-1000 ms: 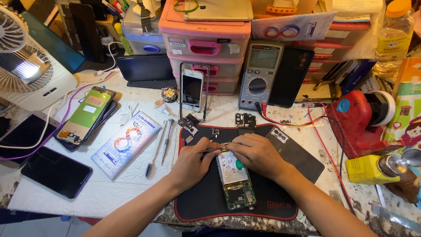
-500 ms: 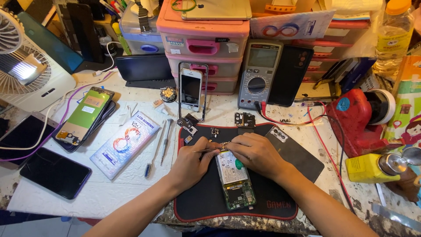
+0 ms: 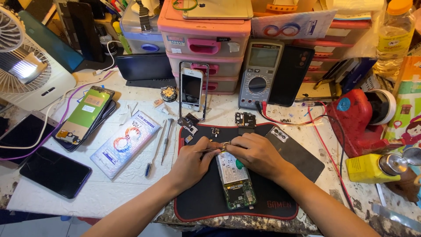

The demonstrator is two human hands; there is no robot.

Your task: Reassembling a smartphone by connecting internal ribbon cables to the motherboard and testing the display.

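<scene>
An opened phone [image 3: 234, 182] with its battery and green circuit board showing lies on a black mat [image 3: 206, 197] with red edging. My left hand [image 3: 193, 163] holds thin metal tweezers [image 3: 206, 150] whose tips point at the phone's top end. My right hand [image 3: 256, 153] rests on the phone's upper part, and its fingertips pinch a small gold-coloured part [image 3: 225, 144] at the tweezer tips. Small loose phone parts [image 3: 245, 119] lie on the far edge of the mat.
Screwdrivers [image 3: 166, 138] and a flat screen package [image 3: 126, 143] lie left of the mat, with several phones [image 3: 83, 116] beyond. A grey multimeter [image 3: 259, 73], pink drawers [image 3: 204, 46], a white fan [image 3: 26, 70], a red tool [image 3: 357, 118] and a yellow bottle [image 3: 368, 168] surround the work spot.
</scene>
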